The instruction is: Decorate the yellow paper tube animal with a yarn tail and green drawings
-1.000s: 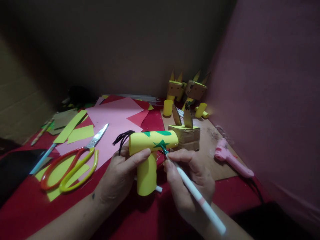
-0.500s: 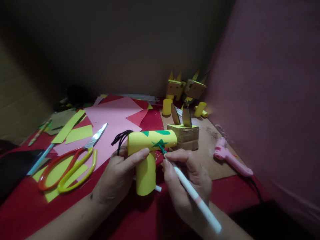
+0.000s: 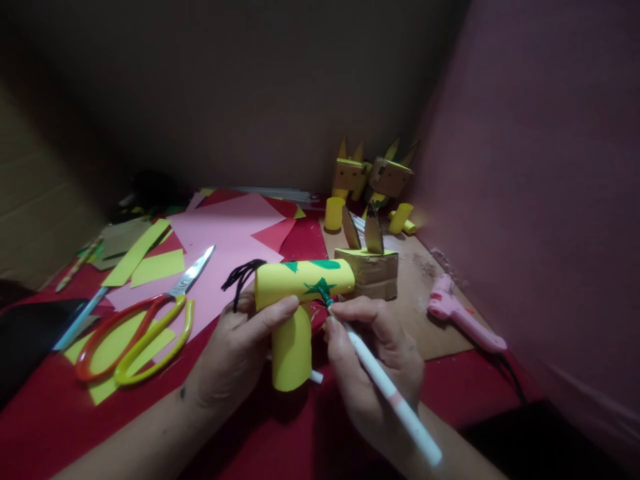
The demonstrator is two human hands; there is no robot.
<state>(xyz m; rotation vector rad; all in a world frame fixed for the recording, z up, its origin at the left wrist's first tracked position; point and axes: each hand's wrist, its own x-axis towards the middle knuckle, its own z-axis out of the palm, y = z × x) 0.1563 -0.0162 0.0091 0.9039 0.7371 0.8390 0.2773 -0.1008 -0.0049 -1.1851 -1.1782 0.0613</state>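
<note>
My left hand (image 3: pixel 240 347) is closed around the rear of a yellow paper-tube animal body (image 3: pixel 273 283), its thumb along the side. Black yarn strands (image 3: pixel 243 272) stick out of the tube's left end, and a second yellow tube (image 3: pixel 291 353) stands upright beneath it. Green patches mark the top and side of the body. In my right hand (image 3: pixel 377 367), a white marker (image 3: pixel 380 377) is pinched like a pen, its green tip at a green star-shaped patch (image 3: pixel 319 287). Just behind the tube's right end is a cardboard box head (image 3: pixel 373 277) with two pointed ears.
Scissors (image 3: pixel 175 293) with red and yellow handles lie on pink paper (image 3: pixel 230 227) at left, among yellow paper strips (image 3: pixel 140 253). A pink glue gun (image 3: pixel 465 313) rests at right on a cardboard sheet (image 3: pixel 440 333). Two box-headed figures (image 3: pixel 349 175) and short yellow tubes (image 3: pixel 335 213) stand behind.
Hardly anything differs. The marker's tip stays at the green star patch, with only a very slight shift of the pen; my left hand and the tube body hold still.
</note>
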